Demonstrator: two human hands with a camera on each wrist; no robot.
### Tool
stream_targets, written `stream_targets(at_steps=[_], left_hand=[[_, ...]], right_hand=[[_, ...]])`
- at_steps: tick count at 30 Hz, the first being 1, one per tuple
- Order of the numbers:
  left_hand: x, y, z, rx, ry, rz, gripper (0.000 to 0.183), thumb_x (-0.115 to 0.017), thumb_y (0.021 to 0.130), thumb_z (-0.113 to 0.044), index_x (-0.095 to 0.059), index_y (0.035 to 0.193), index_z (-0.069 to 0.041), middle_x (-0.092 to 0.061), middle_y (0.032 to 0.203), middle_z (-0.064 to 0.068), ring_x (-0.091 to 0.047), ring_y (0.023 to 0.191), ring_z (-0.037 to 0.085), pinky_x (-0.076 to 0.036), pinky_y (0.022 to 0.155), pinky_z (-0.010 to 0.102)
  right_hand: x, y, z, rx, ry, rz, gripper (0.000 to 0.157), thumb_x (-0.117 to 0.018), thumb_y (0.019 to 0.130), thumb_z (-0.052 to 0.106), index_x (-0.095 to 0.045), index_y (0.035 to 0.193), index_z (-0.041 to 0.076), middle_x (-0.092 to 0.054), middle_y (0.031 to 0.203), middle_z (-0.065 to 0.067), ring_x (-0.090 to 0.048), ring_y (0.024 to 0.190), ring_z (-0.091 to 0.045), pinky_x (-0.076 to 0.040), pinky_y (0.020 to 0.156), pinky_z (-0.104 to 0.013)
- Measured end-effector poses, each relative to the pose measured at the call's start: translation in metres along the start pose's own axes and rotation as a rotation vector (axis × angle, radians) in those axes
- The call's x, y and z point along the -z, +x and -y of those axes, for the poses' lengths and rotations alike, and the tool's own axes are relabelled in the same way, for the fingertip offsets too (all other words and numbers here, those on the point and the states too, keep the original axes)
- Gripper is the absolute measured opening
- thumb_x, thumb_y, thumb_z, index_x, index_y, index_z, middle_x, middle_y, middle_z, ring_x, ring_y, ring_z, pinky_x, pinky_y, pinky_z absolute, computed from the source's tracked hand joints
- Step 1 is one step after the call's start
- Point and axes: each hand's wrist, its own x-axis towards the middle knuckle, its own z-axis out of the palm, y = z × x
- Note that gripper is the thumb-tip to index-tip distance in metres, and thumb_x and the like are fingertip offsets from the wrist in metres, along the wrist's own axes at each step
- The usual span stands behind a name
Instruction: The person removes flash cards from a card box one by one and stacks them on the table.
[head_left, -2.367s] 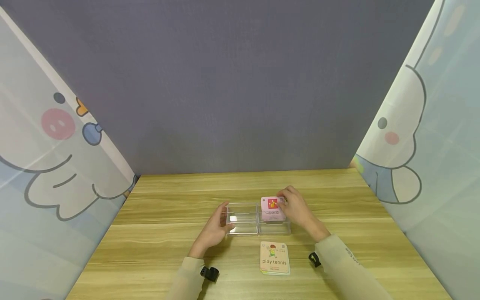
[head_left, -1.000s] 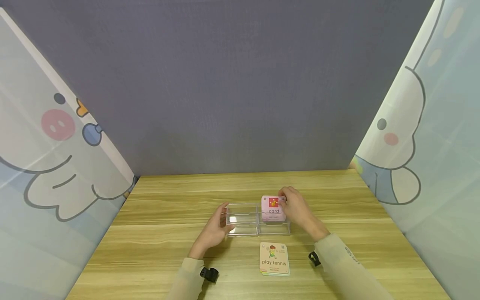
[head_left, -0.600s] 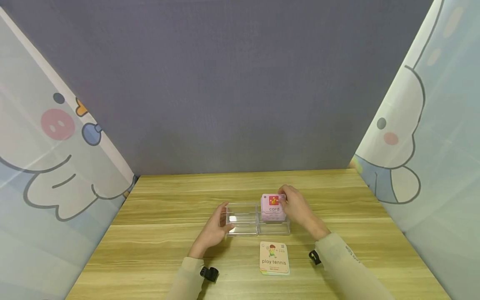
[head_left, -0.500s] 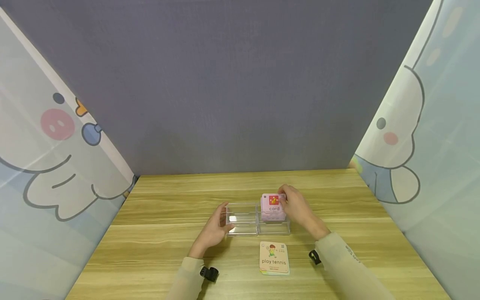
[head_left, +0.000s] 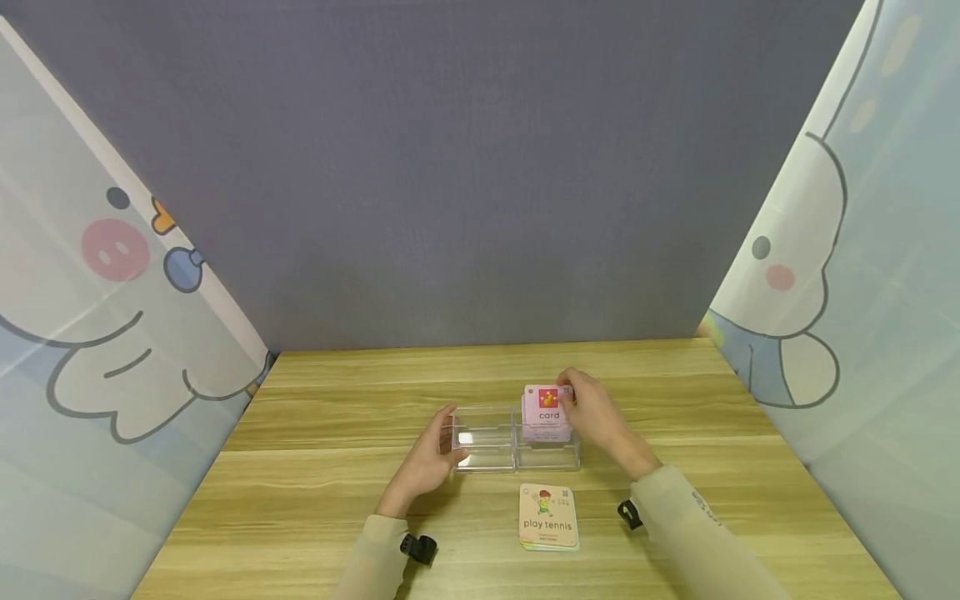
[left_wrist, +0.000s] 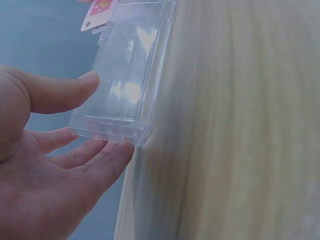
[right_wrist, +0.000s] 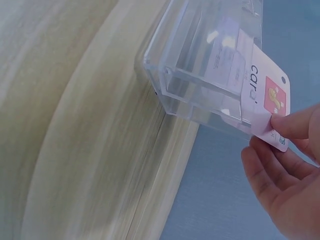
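A clear plastic card holder (head_left: 483, 457) with two side-by-side sections, each with a front and a back tier, stands on the wooden table. My left hand (head_left: 423, 462) holds its left end, thumb at the front and fingers against the side (left_wrist: 100, 135). At the right section, my right hand (head_left: 594, 419) pinches the top right corner of a pink flashcard (right_wrist: 267, 95) printed "card" between thumb and fingers. This card stands partly raised out of the back tier, with more pink cards (right_wrist: 222, 62) behind the clear plastic.
A small stack of flashcards (head_left: 548, 517), with "play tennis" on top, lies on the table (head_left: 315, 500) in front of the right section. A dark grey panel (head_left: 480, 208) stands behind the table. Cartoon-printed curtains (head_left: 885, 333) hang at both sides.
The pink flashcard has risen slightly out of the holder, and my right hand has moved up a little with it. My left hand and the holder have stayed in place.
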Motion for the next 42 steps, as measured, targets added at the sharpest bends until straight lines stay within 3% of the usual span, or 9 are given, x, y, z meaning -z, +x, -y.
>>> stream_targets(at_steps=[10, 19, 28, 42], left_hand=[[0.0019, -0.0018, -0.0013, -0.019, 0.011, 0.009, 0.077, -0.068, 0.097, -0.006, -0.021, 0.159, 0.002, -0.039, 0.149, 0.032, -0.042, 0.135, 0.052, -0.038, 0.11, 0.063], [0.0006, -0.0017, -0.0012, 0.007, -0.004, 0.001, 0.078, -0.068, 0.098, -0.008, -0.022, 0.16, -0.001, -0.037, 0.152, 0.028, -0.038, 0.14, 0.048, -0.035, 0.114, 0.061], [0.0018, -0.0027, -0.0027, 0.007, -0.02, -0.004, 0.078, -0.07, 0.096, -0.008, -0.024, 0.159, -0.002, -0.037, 0.152, 0.028, -0.038, 0.138, 0.051, -0.036, 0.112, 0.064], [0.0014, -0.0025, -0.003, 0.007, -0.025, -0.009, 0.077, -0.069, 0.096, -0.006, -0.024, 0.159, -0.002, -0.039, 0.15, 0.029, -0.039, 0.138, 0.051, -0.036, 0.112, 0.064]], right_hand=[[-0.0008, -0.0012, 0.0016, -0.005, -0.021, -0.051, 0.019, -0.068, 0.094, 0.001, -0.064, 0.113, 0.0, -0.065, 0.106, -0.013, -0.063, 0.089, -0.024, -0.058, 0.072, -0.037], [0.0005, 0.0, 0.0032, 0.003, -0.003, -0.093, 0.018, -0.068, 0.094, -0.001, -0.064, 0.112, 0.001, -0.065, 0.106, -0.014, -0.063, 0.089, -0.025, -0.058, 0.074, -0.04], [0.0029, 0.0001, 0.0048, 0.013, 0.034, -0.095, 0.018, -0.064, 0.097, -0.001, -0.063, 0.114, 0.002, -0.063, 0.105, -0.011, -0.061, 0.089, -0.024, -0.057, 0.074, -0.039], [0.0033, 0.0002, 0.0055, 0.046, 0.063, -0.094, 0.017, -0.06, 0.097, -0.007, -0.062, 0.112, 0.001, -0.064, 0.115, -0.015, -0.065, 0.104, -0.031, -0.058, 0.087, -0.047]])
